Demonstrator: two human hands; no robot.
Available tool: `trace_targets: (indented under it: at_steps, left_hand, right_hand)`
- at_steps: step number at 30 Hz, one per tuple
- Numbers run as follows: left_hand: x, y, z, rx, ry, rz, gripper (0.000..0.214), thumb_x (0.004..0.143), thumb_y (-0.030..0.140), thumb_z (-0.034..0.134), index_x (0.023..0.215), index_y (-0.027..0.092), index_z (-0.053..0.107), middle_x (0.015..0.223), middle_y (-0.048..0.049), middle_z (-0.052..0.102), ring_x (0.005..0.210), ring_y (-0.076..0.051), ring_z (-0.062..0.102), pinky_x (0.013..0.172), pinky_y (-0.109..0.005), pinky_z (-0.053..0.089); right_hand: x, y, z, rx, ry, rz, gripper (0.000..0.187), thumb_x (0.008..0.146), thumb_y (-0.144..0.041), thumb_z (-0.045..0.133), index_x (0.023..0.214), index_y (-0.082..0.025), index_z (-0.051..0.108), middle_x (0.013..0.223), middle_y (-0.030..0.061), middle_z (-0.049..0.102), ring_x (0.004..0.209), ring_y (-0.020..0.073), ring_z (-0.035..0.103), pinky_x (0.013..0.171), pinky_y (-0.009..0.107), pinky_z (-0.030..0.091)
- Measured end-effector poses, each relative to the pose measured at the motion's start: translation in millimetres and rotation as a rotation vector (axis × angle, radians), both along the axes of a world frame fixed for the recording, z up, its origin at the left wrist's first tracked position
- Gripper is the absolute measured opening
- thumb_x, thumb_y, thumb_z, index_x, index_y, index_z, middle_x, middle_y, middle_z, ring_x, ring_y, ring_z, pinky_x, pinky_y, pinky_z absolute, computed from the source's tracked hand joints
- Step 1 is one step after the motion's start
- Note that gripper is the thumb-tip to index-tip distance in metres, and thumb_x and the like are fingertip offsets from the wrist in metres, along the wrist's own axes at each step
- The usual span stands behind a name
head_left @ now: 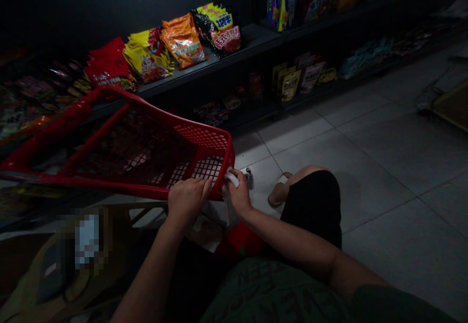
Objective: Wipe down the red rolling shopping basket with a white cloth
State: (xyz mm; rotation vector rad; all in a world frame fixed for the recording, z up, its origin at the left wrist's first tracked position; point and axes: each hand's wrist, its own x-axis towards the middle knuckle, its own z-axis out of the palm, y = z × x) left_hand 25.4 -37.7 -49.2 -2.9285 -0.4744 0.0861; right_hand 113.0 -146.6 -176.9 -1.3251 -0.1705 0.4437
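A red plastic shopping cart (175,120) with grid walls stands tilted across my view, its narrow end towards me. My left hand (188,198) is closed over the cart's near side rim, close to the corner. Just right of it, my right hand (239,193) grips a white cloth (233,179), possibly a wipe, and presses it against the outside of the narrow end. Part of the cloth hangs below that hand. A small caster wheel (249,174) shows on the floor side beyond my right hand.
Dark shelves (256,40) run behind the cart, holding red, yellow and orange snack bags (185,40) and smaller pouches (290,84). Grey floor tiles (373,167) lie to the right. At lower left is a brownish bag-like item (22,291); a cardboard-coloured object (453,106) sits far right.
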Motion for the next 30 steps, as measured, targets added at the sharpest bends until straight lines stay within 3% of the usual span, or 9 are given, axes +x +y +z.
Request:
trace_targets:
  at_steps: [5, 10, 15, 17, 20, 22, 25, 27, 30]
  left_hand:
    - [-1, -2, 0.5, -0.001, 0.001, -0.007, 0.052, 0.104, 0.04, 0.028, 0.092, 0.02, 0.074, 0.095, -0.0085, 0.078, 0.089, -0.026, 0.07, 0.077, -0.037, 0.042]
    - [2, -2, 4.4, -0.016, 0.037, 0.022, 0.056, 0.104, 0.045, 0.025, 0.093, 0.021, 0.075, 0.097, -0.0081, 0.078, 0.088, -0.026, 0.072, 0.07, -0.033, 0.042]
    - [6, 1, 9.1, -0.072, 0.129, 0.049, 0.057, 0.103, 0.048, 0.026, 0.095, 0.022, 0.077, 0.096, -0.0082, 0.078, 0.081, -0.025, 0.073, 0.06, -0.029, 0.039]
    - [6, 1, 9.8, -0.08, 0.123, 0.04, 0.058, 0.103, 0.049, 0.026, 0.096, 0.022, 0.077, 0.098, -0.0087, 0.078, 0.083, -0.025, 0.073, 0.061, -0.029, 0.04]
    - [6, -1, 9.8, -0.08, 0.107, 0.034, 0.059, 0.103, 0.049, 0.024, 0.096, 0.021, 0.076, 0.1, -0.0094, 0.078, 0.086, -0.024, 0.073, 0.063, -0.028, 0.041]
    - [6, -1, 9.6, -0.088, 0.108, 0.031, 0.06, 0.103, 0.049, 0.023, 0.095, 0.021, 0.076, 0.098, -0.0095, 0.078, 0.085, -0.023, 0.073, 0.063, -0.028, 0.041]
    - [7, 0, 8.8, -0.105, 0.111, 0.022, 0.06, 0.103, 0.05, 0.023, 0.093, 0.022, 0.076, 0.095, -0.0081, 0.078, 0.083, -0.023, 0.073, 0.061, -0.028, 0.039]
    - [7, 1, 8.0, -0.107, 0.108, 0.008, 0.058, 0.103, 0.05, 0.024, 0.093, 0.023, 0.075, 0.095, -0.0066, 0.078, 0.083, -0.023, 0.072, 0.06, -0.028, 0.038]
    - [8, 1, 7.5, -0.09, 0.104, -0.004, 0.056, 0.104, 0.048, 0.025, 0.094, 0.024, 0.075, 0.096, -0.0057, 0.077, 0.082, -0.023, 0.072, 0.059, -0.028, 0.037]
  right_hand:
    - [-13, -17, 9.4, 0.056, 0.018, 0.164, 0.026, 0.074, -0.027, 0.069, 0.1, -0.022, 0.066, 0.1, 0.0023, 0.067, 0.093, 0.0189, 0.061, 0.088, 0.031, 0.049]
    - [9, -12, 30.9, 0.17, 0.161, 0.036, 0.038, 0.075, -0.036, 0.071, 0.108, -0.022, 0.06, 0.099, 0.0017, 0.068, 0.084, 0.0164, 0.061, 0.077, 0.028, 0.051]
    - [-11, -19, 32.2, 0.127, 0.205, 0.318, 0.032, 0.072, -0.032, 0.073, 0.1, -0.022, 0.063, 0.09, -0.0007, 0.068, 0.076, 0.0149, 0.06, 0.068, 0.025, 0.049]
    - [-2, -15, 31.9, 0.098, 0.194, 0.273, 0.031, 0.069, -0.032, 0.073, 0.097, -0.022, 0.063, 0.086, -0.0012, 0.066, 0.073, 0.0145, 0.058, 0.066, 0.025, 0.048]
    - [20, -5, 35.1, 0.083, 0.164, 0.058, 0.036, 0.069, -0.036, 0.071, 0.099, -0.02, 0.062, 0.085, -0.0008, 0.066, 0.073, 0.0147, 0.057, 0.068, 0.026, 0.049]
    - [20, -3, 37.6, 0.111, 0.163, 0.002, 0.039, 0.072, -0.038, 0.07, 0.106, -0.02, 0.061, 0.091, 0.0009, 0.067, 0.078, 0.0155, 0.059, 0.073, 0.027, 0.05]
    - [-1, -11, 38.0, 0.129, 0.192, 0.15, 0.038, 0.075, -0.037, 0.07, 0.109, -0.021, 0.063, 0.096, 0.0024, 0.069, 0.082, 0.0165, 0.061, 0.075, 0.028, 0.052]
    - [-6, -14, 37.4, 0.102, 0.176, 0.249, 0.031, 0.074, -0.034, 0.072, 0.101, -0.021, 0.066, 0.091, 0.0017, 0.069, 0.078, 0.0161, 0.061, 0.073, 0.028, 0.051]
    - [15, -7, 37.9, 0.079, 0.128, 0.14, 0.028, 0.07, -0.032, 0.071, 0.094, -0.02, 0.067, 0.086, 0.0002, 0.068, 0.076, 0.0151, 0.059, 0.072, 0.026, 0.05]
